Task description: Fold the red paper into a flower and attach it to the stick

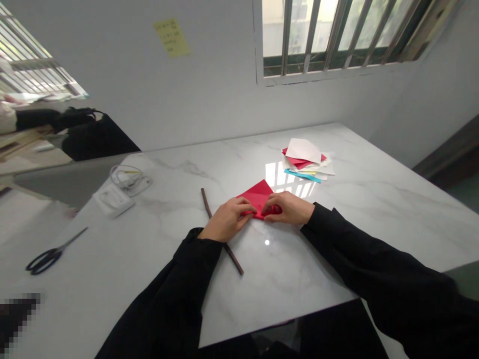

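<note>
A sheet of red paper (258, 193) lies on the marbled white table, its near edge folded or rolled up. My left hand (231, 215) pinches that near edge on the left side. On the right side my right hand (287, 207) has its fingers curled on the same edge, close to the left fingertips. Part of the paper is hidden under both hands. A thin brown stick (234, 259) lies slantwise on the table and passes under my left wrist, which hides its middle.
Beyond my right hand sits a loose pile of coloured paper (305, 159). To the left are scissors (50, 257), a white box (113, 200) and a coiled white cable (129, 178). A wall with a yellow note (172, 37) and a barred window (329, 35) rises behind the table (179, 299).
</note>
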A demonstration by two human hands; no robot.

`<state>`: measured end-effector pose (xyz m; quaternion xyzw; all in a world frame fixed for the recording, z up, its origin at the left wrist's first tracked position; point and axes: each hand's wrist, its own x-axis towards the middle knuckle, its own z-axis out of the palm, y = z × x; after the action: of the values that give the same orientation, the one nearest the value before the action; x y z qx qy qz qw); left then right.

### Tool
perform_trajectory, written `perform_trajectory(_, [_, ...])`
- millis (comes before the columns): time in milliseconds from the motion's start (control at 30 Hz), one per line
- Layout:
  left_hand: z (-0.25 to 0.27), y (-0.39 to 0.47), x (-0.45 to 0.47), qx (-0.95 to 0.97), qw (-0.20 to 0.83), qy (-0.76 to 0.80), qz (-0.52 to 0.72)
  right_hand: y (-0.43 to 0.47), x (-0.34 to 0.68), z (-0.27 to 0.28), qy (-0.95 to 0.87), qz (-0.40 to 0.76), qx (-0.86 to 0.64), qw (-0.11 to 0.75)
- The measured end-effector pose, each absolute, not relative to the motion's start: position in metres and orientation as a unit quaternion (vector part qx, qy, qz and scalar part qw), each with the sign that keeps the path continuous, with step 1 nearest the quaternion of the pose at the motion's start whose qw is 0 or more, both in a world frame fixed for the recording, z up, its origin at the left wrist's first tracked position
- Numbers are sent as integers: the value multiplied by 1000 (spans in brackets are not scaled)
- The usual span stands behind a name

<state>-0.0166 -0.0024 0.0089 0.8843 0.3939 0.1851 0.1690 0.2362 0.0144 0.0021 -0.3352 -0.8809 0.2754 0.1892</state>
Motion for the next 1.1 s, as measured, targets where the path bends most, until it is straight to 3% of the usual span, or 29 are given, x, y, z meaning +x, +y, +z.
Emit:
perform_trajectory(100, [9, -1, -20, 887, 166, 391, 181, 18, 238, 1, -865, 271, -356, 227])
perform_trajectory(267, [12, 0, -23, 897, 190, 361, 170, 37, 254, -7, -751, 193, -510, 373])
perform_trajectory(533, [13, -1, -17, 890, 201, 364, 187, 42, 254, -17, -750, 277, -505, 326])
perform_trajectory(667, [9, 0, -16, 884, 196, 375, 198, 35, 249, -13, -769, 282, -449, 358])
perform_trajectory(833, [10, -2, -17, 882, 195, 379, 202, 25, 242, -8, -821, 322, -360, 304])
perform_trajectory(1100, [11, -2, -16, 878, 219, 373, 203, 27, 238, -15, -804, 327, -402, 291])
